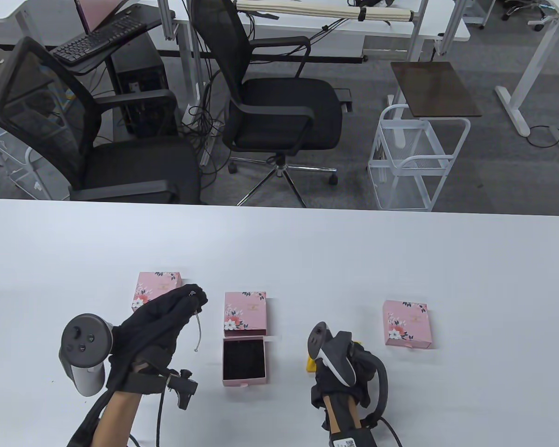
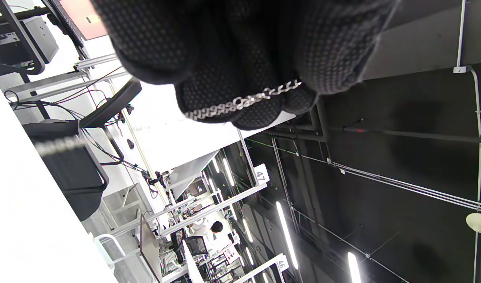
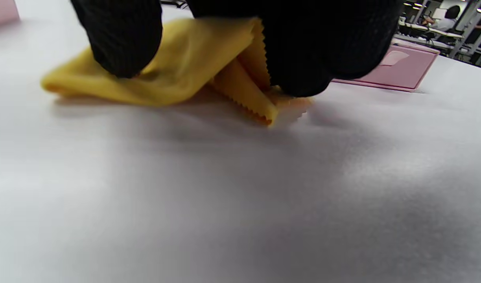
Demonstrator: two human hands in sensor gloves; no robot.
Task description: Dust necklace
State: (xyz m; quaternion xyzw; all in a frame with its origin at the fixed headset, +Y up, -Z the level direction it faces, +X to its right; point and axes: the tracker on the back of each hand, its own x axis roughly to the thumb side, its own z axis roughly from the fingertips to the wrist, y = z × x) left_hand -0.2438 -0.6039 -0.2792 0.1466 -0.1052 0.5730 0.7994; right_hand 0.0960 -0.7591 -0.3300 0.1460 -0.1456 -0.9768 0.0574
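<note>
Silver link necklace [image 2: 240,103] pinched in left hand [image 1: 160,321]; right hand [image 1: 342,368] grips yellow pinked-edge cloth [image 3: 177,67].

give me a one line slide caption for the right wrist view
Gloved right hand gathering a crumpled yellow pinked-edge cloth on the white table.

Beyond the white table [image 1: 400,260] stand two black office chairs [image 1: 279,107], a white wire cart [image 1: 414,163] and a small brown side table [image 1: 435,88]. A black keyboard [image 1: 98,39] rests on a desk at the far left.
</note>
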